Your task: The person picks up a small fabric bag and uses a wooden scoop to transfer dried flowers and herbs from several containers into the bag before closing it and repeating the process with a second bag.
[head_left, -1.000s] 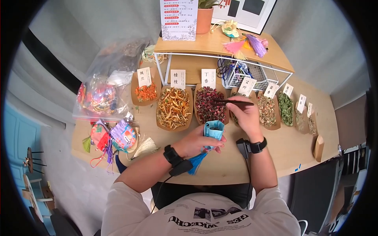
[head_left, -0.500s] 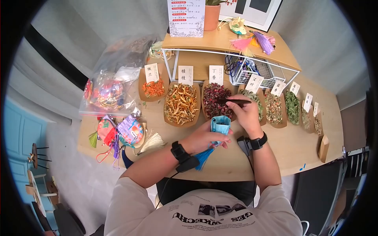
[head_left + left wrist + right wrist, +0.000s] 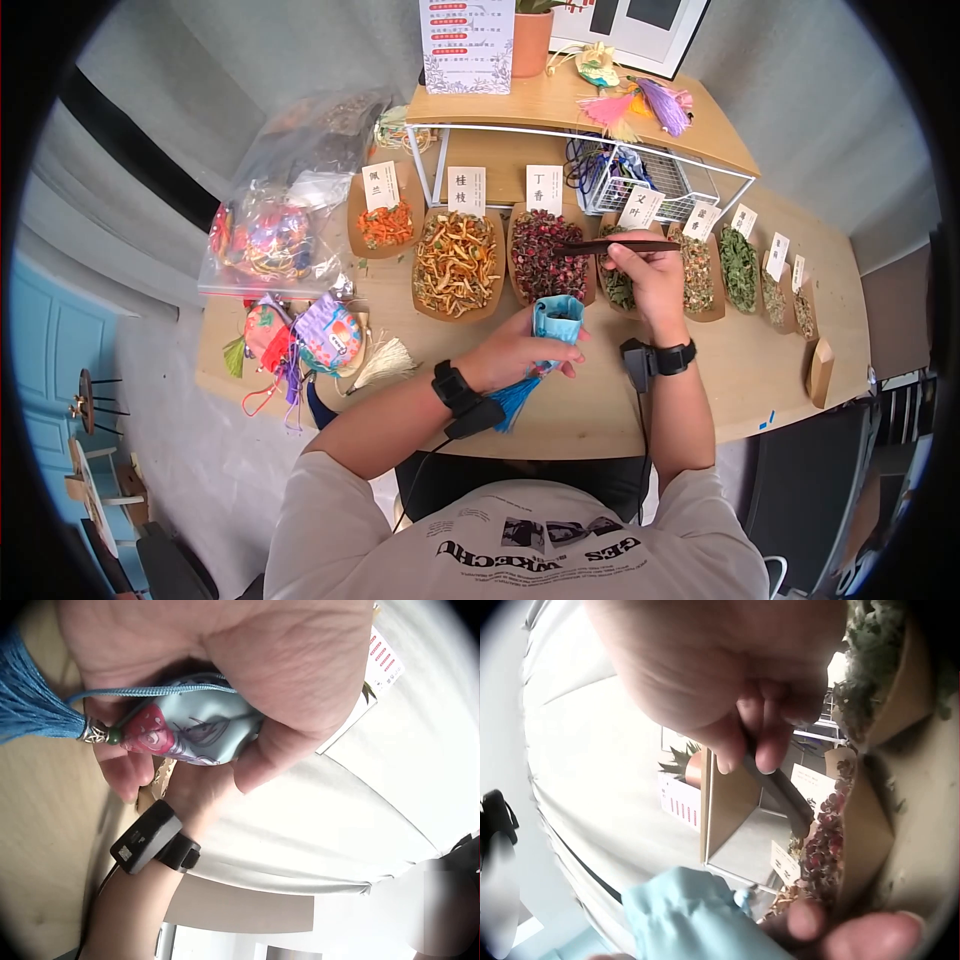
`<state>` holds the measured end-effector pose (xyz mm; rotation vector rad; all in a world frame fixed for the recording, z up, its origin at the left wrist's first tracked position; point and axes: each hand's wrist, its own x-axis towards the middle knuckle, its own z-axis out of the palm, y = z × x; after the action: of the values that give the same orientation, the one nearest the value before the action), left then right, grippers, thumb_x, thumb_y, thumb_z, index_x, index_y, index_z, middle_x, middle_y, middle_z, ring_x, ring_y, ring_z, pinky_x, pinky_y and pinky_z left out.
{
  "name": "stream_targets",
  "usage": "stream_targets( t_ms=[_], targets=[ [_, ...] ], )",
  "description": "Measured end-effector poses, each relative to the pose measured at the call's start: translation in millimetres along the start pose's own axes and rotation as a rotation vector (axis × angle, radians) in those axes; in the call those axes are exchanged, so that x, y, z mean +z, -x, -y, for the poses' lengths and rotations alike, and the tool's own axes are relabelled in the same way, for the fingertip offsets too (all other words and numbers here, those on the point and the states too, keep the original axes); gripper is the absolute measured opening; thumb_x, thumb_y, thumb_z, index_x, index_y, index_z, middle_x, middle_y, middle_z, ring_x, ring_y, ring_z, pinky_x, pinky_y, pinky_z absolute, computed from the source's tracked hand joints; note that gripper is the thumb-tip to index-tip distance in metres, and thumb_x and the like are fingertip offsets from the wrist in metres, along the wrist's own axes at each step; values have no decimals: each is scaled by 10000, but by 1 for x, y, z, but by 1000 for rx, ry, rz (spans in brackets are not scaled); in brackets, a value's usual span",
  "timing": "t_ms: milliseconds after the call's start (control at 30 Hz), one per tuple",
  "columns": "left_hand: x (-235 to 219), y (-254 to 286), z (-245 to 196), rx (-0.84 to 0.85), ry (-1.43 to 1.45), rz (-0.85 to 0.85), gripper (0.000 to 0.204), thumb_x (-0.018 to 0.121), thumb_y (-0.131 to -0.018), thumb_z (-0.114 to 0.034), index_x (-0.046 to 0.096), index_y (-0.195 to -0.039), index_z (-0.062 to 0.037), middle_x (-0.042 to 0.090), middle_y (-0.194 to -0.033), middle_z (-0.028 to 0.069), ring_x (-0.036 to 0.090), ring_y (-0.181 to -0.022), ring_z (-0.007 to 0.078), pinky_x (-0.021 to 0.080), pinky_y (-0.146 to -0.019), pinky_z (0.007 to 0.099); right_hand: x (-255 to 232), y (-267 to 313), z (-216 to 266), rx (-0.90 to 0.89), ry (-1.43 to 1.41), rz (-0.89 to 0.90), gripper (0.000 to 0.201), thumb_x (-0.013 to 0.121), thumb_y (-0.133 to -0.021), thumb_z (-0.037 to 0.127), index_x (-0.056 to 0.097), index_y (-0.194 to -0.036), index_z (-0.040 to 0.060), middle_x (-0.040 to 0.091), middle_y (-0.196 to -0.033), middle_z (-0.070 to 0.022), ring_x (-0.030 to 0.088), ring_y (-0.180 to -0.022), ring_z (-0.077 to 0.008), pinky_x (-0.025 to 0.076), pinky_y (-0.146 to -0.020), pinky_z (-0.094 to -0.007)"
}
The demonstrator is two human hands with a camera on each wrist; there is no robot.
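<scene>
My left hand (image 3: pixel 530 355) grips a light-blue sachet (image 3: pixel 558 318) with its open mouth facing up. A blue tassel (image 3: pixel 34 694) hangs from a bead at the sachet's lower end, and a pink-and-purple pattern shows on its side. My right hand (image 3: pixel 650 285) pinches a slim dark-brown tool (image 3: pixel 615 247) between thumb and fingers. Its rounded tip lies over the paper tray of dried dark-red buds (image 3: pixel 545 255), right at the buds in the right wrist view. The hand itself is over the tray of grey-green leaves (image 3: pixel 617 285) and partly covers it.
More labelled paper trays hold yellow-brown strips (image 3: pixel 458 265), orange petals (image 3: pixel 385 225) and green leaves (image 3: pixel 740 270). Finished-looking sachets (image 3: pixel 330 335) and a plastic bag (image 3: pixel 270 240) lie at the left. Behind stands a wooden shelf (image 3: pixel 560 105) with a wire basket (image 3: pixel 650 190) under it.
My right hand has drawn back to the right with the dark tool, lifting its tip off the red buds. My left hand keeps the sachet in nearly the same place.
</scene>
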<state>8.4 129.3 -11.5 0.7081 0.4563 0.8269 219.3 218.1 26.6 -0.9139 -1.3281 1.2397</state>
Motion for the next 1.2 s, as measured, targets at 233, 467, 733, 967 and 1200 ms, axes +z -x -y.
stream_targets(
  t_ms=[233, 467, 733, 967, 1200],
  targets=[
    [0, -1, 0, 2, -70, 25, 453, 711, -854, -16, 531, -1270, -44, 626, -1189, 121, 660, -1009, 221, 577, -821, 401, -16, 14, 31, 62, -216, 311, 151, 726, -841, -17, 707, -990, -32, 722, -879, -111, 659, -718, -140, 537, -670, -273],
    [2, 4, -7, -126, -241, 54, 523, 754, -840, -43, 530, -1312, -63, 625, -1187, 80, 648, -1026, 178, 549, -865, 345, -8, 10, 23, 70, 37, 160, 140, 742, -844, -32, 710, -978, -7, 715, -857, -51, 655, -756, -110, 518, -685, -253],
    [3, 7, -2, -102, -329, 263, 512, 781, -837, -58, 556, -1297, -63, 623, -1200, 26, 627, -1053, 135, 516, -919, 316, 2, 15, 20, 64, 260, 230, 149, 743, -843, -38, 723, -986, -4, 710, -898, -35, 643, -804, -94, 506, -695, -245],
    [4, 6, -3, -97, -325, 278, 484, 779, -840, -66, 572, -1278, -59, 630, -1174, 23, 625, -1052, 131, 517, -909, 314, 2, 16, 18, -61, 295, 306, 172, 738, -835, -57, 725, -999, -8, 723, -941, -61, 662, -841, -115, 525, -729, -247],
    [4, 6, -3, -95, -332, 268, 468, 777, -840, -67, 582, -1265, -57, 634, -1163, 22, 626, -1043, 127, 519, -902, 313, 3, 16, 24, -37, 291, 266, 165, 758, -818, -52, 727, -977, -20, 728, -944, -68, 674, -854, -120, 535, -744, -252]
  ],
)
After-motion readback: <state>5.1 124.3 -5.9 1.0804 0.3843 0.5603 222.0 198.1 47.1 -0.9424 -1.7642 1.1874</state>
